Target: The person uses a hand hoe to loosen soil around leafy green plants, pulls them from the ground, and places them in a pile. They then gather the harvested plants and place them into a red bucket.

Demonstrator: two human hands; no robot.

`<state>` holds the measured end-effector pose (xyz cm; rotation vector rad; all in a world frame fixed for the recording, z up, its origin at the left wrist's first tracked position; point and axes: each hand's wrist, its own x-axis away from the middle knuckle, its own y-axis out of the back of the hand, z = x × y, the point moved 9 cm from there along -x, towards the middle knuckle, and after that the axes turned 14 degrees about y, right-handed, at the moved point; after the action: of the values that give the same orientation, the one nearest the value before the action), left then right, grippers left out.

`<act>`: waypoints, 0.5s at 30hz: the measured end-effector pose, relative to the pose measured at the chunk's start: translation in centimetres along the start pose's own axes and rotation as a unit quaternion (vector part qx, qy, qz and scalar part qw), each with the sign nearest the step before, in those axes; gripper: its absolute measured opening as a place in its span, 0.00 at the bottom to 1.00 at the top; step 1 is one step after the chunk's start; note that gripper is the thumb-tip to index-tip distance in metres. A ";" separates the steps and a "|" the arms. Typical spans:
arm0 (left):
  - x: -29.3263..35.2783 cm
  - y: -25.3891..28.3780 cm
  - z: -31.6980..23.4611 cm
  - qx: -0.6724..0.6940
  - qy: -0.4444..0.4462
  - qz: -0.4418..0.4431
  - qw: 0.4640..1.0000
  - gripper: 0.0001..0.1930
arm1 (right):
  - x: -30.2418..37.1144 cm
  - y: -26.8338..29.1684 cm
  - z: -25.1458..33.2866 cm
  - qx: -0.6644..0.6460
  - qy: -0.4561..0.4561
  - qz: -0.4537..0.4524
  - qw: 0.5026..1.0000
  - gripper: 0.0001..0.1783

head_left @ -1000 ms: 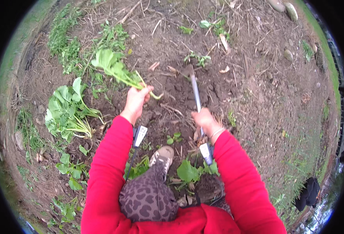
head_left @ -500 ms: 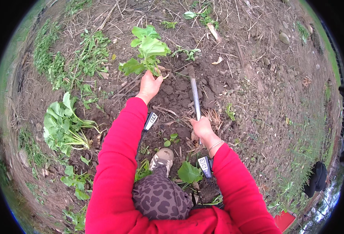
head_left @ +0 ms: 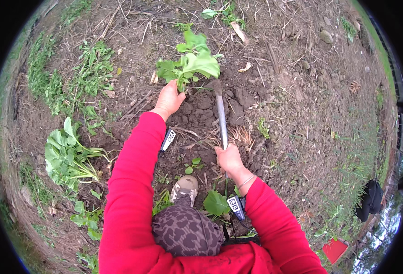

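Note:
My left hand [head_left: 168, 98] is stretched forward and grips the stem of a leafy green seedling [head_left: 191, 64], holding it upright over loose dark soil [head_left: 206, 102]. My right hand [head_left: 229, 159] is closed around the handle of a long garden tool [head_left: 220, 114], whose blade end is stuck in the dug soil right beside the seedling. Both arms wear red sleeves. A knee in spotted fabric [head_left: 185, 230] and a shoe [head_left: 184, 188] show between my arms.
A bundle of pulled green seedlings [head_left: 67, 153] lies on the ground at the left. Weeds and grass [head_left: 80, 73] grow at the upper left. Small leafy plants [head_left: 216, 203] stand near the shoe. A red object [head_left: 334, 250] and a dark item [head_left: 370, 198] sit at the lower right.
My left hand has carried the seedling forward and to the right, from near the bundle up to the dug spot beside the tool's blade. The right hand has stayed on the tool handle.

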<state>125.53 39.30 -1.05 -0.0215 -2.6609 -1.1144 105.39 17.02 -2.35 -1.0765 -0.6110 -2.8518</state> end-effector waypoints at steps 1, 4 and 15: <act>0.0 -0.4 0.1 0.009 0.006 0.020 1.000 0.17 | 0.1 0.1 -0.2 -0.003 -0.011 -0.001 1.000 0.14; -0.3 -1.6 0.5 0.007 0.021 0.087 0.996 0.20 | 0.4 0.0 -0.1 -0.032 -0.012 0.009 0.999 0.13; -1.0 -5.2 1.8 -0.097 -0.053 0.097 0.989 0.19 | -0.3 0.6 1.9 0.076 0.093 -0.033 0.992 0.14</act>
<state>125.47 37.03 -6.14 -0.3768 -2.5616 -1.3338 106.89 17.12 -1.05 -0.7728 -0.8464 -2.8602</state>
